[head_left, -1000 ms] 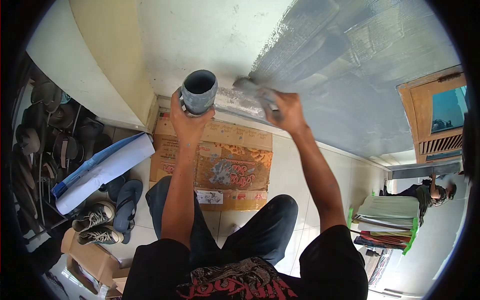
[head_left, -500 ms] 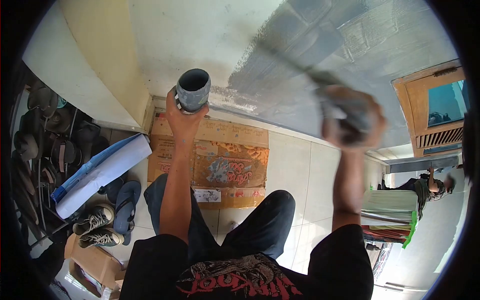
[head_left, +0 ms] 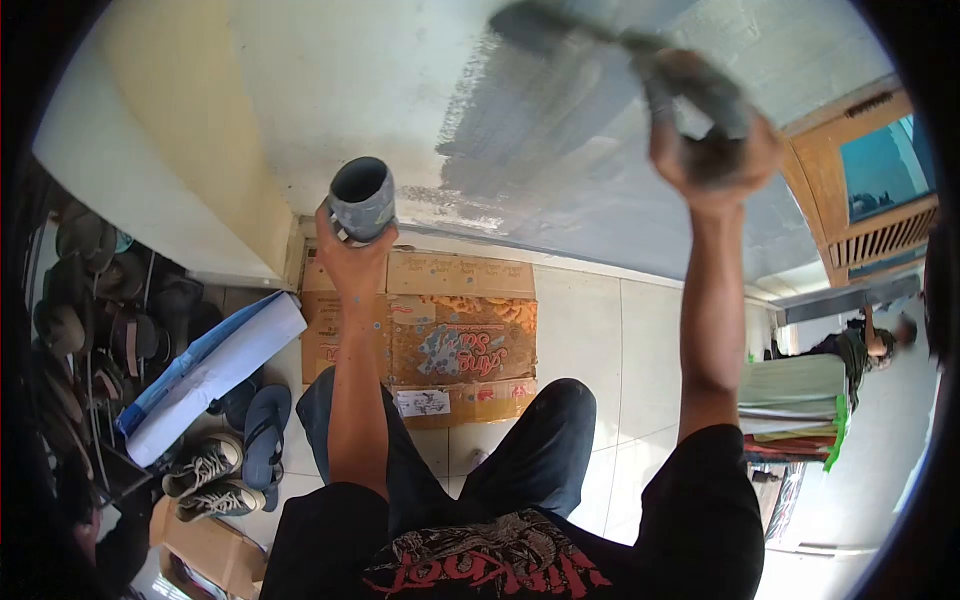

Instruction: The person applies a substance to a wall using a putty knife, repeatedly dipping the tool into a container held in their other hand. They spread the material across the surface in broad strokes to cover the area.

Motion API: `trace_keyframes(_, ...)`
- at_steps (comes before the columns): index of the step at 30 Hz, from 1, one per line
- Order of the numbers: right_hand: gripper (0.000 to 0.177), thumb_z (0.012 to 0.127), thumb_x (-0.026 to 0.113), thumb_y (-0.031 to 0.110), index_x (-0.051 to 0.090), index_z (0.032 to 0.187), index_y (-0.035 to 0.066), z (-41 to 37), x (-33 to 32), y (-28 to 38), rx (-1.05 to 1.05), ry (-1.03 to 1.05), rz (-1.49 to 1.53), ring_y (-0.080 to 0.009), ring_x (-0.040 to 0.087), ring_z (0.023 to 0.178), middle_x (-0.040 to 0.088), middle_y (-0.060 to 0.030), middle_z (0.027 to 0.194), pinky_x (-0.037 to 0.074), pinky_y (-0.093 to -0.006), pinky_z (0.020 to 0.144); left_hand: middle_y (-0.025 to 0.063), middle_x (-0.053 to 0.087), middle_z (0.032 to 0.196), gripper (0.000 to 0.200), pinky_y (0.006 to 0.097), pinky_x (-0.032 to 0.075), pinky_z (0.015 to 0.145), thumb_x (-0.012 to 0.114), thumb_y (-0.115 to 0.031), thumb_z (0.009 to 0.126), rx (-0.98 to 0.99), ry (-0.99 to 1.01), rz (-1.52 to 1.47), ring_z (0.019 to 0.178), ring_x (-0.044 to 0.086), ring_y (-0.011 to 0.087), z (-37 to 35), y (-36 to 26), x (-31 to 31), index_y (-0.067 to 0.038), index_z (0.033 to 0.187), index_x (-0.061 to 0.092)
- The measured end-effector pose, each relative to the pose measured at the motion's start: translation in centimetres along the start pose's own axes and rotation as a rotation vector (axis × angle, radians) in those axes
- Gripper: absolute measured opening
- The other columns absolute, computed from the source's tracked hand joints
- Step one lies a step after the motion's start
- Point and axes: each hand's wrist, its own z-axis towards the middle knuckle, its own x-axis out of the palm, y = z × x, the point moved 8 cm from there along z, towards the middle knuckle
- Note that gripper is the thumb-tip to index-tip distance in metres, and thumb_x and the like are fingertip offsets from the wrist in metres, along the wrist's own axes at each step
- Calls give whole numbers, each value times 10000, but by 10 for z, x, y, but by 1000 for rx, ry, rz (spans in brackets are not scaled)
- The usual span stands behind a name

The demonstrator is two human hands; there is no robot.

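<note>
My left hand (head_left: 352, 258) is wrapped round a grey-smeared cup (head_left: 362, 200), whose dark opening faces up toward me. My right hand (head_left: 715, 165), blurred by motion, grips the handle of a brush (head_left: 640, 42). The brush's broad dark head is at the upper left of that hand, over the wall at the top of the view. Grey paint (head_left: 560, 130) covers the wall's middle and right part, with a ragged left edge beside the pale wall (head_left: 330, 90).
Flattened cardboard (head_left: 460, 345) lies on the tiled floor below the wall. At the left are a shoe rack (head_left: 95, 390), a rolled sheet (head_left: 215, 380), sneakers (head_left: 205, 465), sandals (head_left: 266, 435) and an open box (head_left: 215, 540). A wooden-framed window (head_left: 850, 180) and another person (head_left: 880, 340) are at right.
My right hand and the brush have moved up, and the brush head shows more clearly. The grey patch shows farther down its left side. The cup and my left hand appear slightly lower and farther left.
</note>
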Motion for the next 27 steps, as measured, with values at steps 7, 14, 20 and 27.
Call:
trace_keyframes(7, 238, 825, 774, -69, 688, 1042, -22, 15, -35, 2, 12, -2, 214, -172, 749, 741, 775, -143, 928, 586, -252, 612, 167, 577, 1284, 797, 384, 618, 900, 880, -44, 671, 12, -5, -52, 1136, 608, 252, 1, 22, 1, 16, 1363, 490)
trace_keyframes(14, 241, 796, 785, 41, 689, 1017, 41, -73, 78, 35, 203, 532, 170, -170, 752, 694, 789, -61, 941, 596, -287, 584, 162, 588, 1267, 785, 389, 612, 894, 871, -52, 664, 104, -18, 121, 1126, 608, 245, 0, 4, -4, 14, 1352, 499)
trace_keyframes(20, 267, 738, 797, 88, 738, 991, 151, 54, -23, -12, -208, -79, -187, -154, 667, 559, 752, -13, 782, 510, -284, 474, 146, 606, 1252, 765, 387, 613, 893, 856, -39, 656, 50, -27, -5, 1125, 626, 248, -1, -2, 2, 5, 1339, 513)
trace_keyframes(27, 216, 833, 725, -147, 640, 1015, -68, 132, -59, 5, -682, -46, -388, -284, 756, 844, 696, -169, 1023, 683, -383, 751, 148, 603, 1267, 777, 389, 615, 888, 859, -43, 659, 33, -7, -62, 1134, 629, 253, 2, 11, 7, 2, 1350, 505)
